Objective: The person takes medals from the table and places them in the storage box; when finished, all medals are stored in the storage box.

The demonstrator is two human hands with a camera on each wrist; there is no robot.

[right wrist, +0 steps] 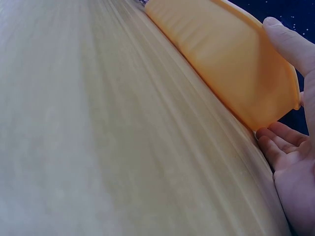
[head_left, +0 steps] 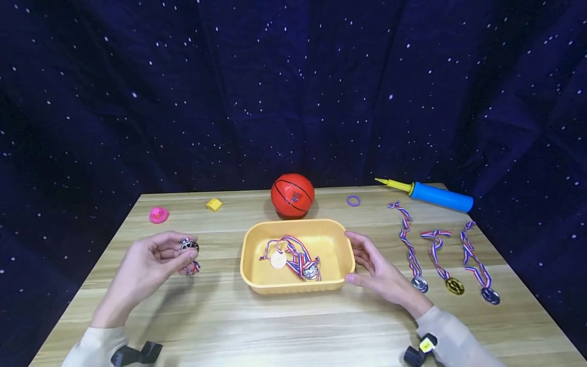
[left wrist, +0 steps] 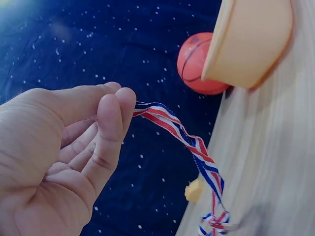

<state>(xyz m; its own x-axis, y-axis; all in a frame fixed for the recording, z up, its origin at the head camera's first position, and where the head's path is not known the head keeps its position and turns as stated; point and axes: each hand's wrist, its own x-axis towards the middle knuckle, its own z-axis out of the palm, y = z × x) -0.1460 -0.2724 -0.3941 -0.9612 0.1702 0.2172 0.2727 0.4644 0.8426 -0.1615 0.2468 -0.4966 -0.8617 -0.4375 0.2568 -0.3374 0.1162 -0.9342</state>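
Note:
My left hand (head_left: 153,262) is raised over the left side of the table. It pinches a medal (head_left: 189,245) on a red, white and blue ribbon; in the left wrist view the ribbon (left wrist: 179,132) droops from the fingertips and the disc is hidden. A yellow plastic basin (head_left: 298,288) stands mid-table, holding a pale-faced medal (head_left: 278,260) and a silver medal (head_left: 311,271) with tangled ribbons. My right hand (head_left: 378,267) grips the basin's near right corner, with the thumb on the near side and fingers along the right end.
Behind the basin sits a red toy basketball (head_left: 292,195). A pink duck (head_left: 158,215) and a yellow block (head_left: 214,204) lie back left, a purple ring (head_left: 353,201) and a blue pump (head_left: 440,197) back right. Silver (head_left: 419,284), gold (head_left: 454,286) and dark silver (head_left: 490,295) medals lie at right.

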